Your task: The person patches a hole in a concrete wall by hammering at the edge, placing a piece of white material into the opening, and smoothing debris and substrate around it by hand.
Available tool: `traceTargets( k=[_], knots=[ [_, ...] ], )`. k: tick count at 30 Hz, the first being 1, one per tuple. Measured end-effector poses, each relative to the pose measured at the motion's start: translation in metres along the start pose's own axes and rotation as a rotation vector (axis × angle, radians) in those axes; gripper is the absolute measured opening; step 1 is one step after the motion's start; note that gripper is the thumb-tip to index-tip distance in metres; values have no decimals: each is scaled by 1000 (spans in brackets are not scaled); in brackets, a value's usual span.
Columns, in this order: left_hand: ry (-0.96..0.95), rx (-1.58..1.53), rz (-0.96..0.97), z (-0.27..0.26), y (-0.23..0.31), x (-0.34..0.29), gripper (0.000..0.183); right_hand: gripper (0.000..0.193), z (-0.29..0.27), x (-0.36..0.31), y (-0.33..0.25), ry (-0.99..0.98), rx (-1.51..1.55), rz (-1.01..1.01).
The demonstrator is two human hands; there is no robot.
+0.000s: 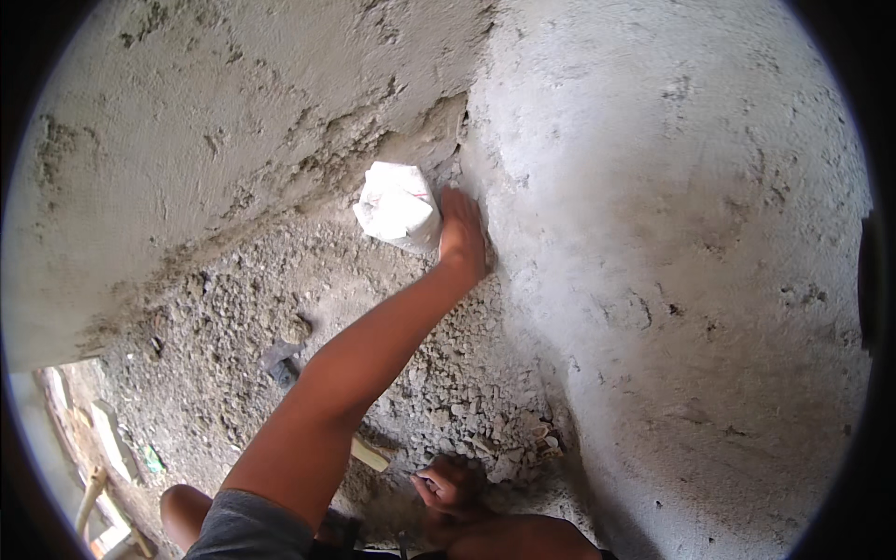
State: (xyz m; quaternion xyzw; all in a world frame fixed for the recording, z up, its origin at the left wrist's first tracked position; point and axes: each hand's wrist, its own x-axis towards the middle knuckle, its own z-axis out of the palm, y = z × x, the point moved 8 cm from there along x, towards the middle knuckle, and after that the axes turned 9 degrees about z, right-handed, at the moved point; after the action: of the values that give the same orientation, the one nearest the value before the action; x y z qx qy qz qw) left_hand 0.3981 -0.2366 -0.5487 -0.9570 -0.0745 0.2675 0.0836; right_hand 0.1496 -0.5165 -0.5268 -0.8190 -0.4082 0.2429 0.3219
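Observation:
My left hand (462,233) reaches far forward with its fingers stretched out flat, between a white folded bag (397,203) and the foot of the right-hand wall. Its fingers lie close along the bag's right side; whether they touch it I cannot tell. Low in the view, my right hand (448,483) is closed near my body. A thin dark end shows at its fingertips, too small to name. Left of it, a pale wooden handle (370,454) comes out from under my left forearm. A dark hammer-like metal head (282,366) lies on the other side of that forearm.
Two rough plastered walls (691,233) meet in a corner beyond the bag. Crumbled rubble (224,345) covers the ground, with a larger stone (295,328) near the metal head. At the lower left lie pale strips (114,441) and a wooden stick (91,495).

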Motion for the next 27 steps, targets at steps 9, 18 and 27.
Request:
traceTargets(
  k=[9,18,27],
  knots=[
    [107,-392,47,48,37,-25,86,14,8,-8,6,28,38,-1],
    [-163,-756,268,32,60,-71,56,15,6,-5,7,35,155,-24],
    [188,126,-129,19,-1,12,56,16,2,-1,0,5,49,-17]
  ],
)
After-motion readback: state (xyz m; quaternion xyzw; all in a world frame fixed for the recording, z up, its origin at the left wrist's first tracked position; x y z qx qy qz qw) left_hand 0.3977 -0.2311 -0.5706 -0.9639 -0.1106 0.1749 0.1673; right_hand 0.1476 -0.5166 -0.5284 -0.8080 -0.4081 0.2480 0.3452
